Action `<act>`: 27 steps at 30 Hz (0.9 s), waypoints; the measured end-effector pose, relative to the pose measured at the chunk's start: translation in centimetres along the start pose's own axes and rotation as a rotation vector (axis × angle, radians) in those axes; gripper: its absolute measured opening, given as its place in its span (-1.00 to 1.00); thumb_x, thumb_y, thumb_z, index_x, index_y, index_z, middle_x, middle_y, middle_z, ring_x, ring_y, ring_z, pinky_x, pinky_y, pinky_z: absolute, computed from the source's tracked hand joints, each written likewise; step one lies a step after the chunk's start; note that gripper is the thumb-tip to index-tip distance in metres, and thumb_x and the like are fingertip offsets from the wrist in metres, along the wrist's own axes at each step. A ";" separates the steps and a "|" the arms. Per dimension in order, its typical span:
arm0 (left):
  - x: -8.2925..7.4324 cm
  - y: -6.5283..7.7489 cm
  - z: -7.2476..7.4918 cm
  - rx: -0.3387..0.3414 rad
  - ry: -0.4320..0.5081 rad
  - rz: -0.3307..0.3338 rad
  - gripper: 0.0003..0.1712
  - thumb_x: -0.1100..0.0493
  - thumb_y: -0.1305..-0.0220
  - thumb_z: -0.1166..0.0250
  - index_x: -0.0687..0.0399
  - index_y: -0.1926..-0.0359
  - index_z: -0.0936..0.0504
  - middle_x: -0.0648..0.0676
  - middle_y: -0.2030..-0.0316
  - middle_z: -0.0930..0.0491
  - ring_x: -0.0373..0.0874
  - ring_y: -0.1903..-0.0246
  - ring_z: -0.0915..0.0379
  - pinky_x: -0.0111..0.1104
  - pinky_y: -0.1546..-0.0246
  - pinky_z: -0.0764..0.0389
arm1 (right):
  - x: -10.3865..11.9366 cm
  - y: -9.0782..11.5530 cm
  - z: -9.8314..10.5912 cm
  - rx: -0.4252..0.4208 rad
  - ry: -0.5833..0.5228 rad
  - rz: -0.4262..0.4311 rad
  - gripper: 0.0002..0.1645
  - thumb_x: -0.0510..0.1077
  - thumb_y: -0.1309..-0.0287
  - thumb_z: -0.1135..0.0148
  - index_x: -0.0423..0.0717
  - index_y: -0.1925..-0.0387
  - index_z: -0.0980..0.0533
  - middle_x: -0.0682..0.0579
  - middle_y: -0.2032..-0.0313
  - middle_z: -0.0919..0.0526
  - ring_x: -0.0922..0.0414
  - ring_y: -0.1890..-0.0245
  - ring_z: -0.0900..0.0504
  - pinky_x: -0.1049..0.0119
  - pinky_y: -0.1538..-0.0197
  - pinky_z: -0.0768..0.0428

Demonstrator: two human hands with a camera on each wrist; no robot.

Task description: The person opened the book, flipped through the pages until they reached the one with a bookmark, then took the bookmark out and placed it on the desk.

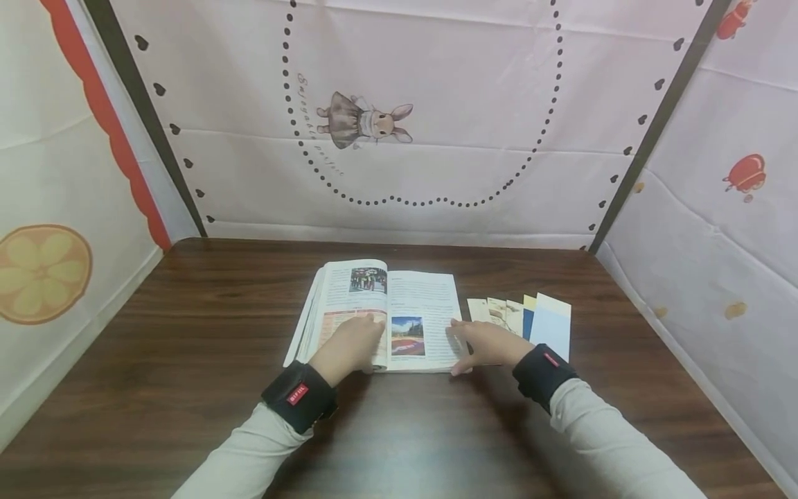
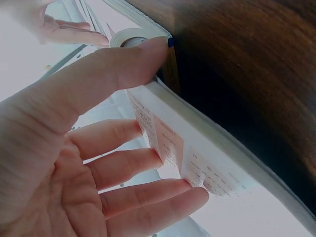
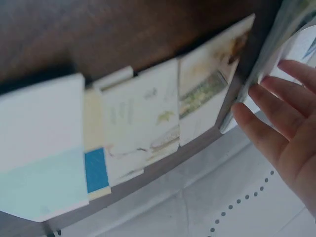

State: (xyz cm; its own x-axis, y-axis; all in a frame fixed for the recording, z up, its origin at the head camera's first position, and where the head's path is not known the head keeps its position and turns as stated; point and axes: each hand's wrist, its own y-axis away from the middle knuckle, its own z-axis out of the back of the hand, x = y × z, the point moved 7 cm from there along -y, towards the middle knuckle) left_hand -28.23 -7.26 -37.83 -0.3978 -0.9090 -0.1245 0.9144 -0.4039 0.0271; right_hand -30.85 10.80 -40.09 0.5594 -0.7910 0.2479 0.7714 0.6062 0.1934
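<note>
An open book (image 1: 420, 291) lies on the wooden table, with printed text and colour photos on both pages. My left hand (image 1: 354, 344) rests on the left page beside the spine. In the left wrist view its fingers (image 2: 128, 163) spread straight over the text, while the thumb reaches the book's lower edge at the spine. Along the right page's outer edge lies my right hand (image 1: 489, 344), its thumb by the lower right corner. The right wrist view shows its fingers (image 3: 261, 128) extended at the book's edge, near several cards (image 3: 133, 128).
Just right of the book, the overlapping cards include a pale blue one (image 1: 553, 326) at the right end, partly behind the right wrist. The brown table (image 1: 206, 360) meets printed fabric walls (image 1: 474, 104) at the back and sides.
</note>
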 end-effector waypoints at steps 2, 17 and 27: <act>0.0 0.0 0.0 0.005 -0.002 0.003 -0.28 0.34 0.39 -0.55 0.31 0.03 -0.54 0.23 0.25 -0.57 0.10 0.23 -0.52 -0.14 0.12 -0.57 | 0.0 -0.1 0.2 0.011 0.011 0.010 -0.04 0.20 0.17 -0.45 -0.15 -0.25 -0.37 -0.13 -0.30 -0.36 -0.06 -0.27 -0.42 0.06 -0.27 -0.39; 0.1 -0.2 0.1 -0.059 0.001 0.073 -0.15 -0.51 0.35 -0.38 0.19 0.35 -0.64 0.05 0.55 -0.54 -0.10 0.55 -0.39 -0.29 0.52 -0.45 | 2.4 -0.8 2.6 -0.204 0.185 0.111 -0.82 -0.18 -0.07 -0.34 -0.08 0.24 -0.65 0.04 0.32 -0.74 0.19 0.40 -0.63 0.35 0.22 -0.60; -1.2 -0.7 -0.6 -0.076 -0.219 0.106 -0.09 -0.65 0.43 -0.27 0.11 0.45 -0.64 0.08 0.53 -0.55 -0.07 0.54 -0.41 -0.14 0.49 -0.49 | 4.5 0.5 5.1 -0.537 0.300 0.280 -0.79 -0.26 0.07 -0.41 -0.12 0.30 -0.63 0.04 0.37 -0.71 0.14 0.30 -0.65 0.25 0.12 -0.62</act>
State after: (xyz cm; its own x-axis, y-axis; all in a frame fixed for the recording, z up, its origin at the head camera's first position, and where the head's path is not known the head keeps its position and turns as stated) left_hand -28.33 -5.88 -38.26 -0.2987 -0.9498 0.0931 0.9515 -0.3038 -0.0473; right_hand -29.49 7.92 -33.99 0.7603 -0.6458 -0.0699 0.5852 0.7277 -0.3577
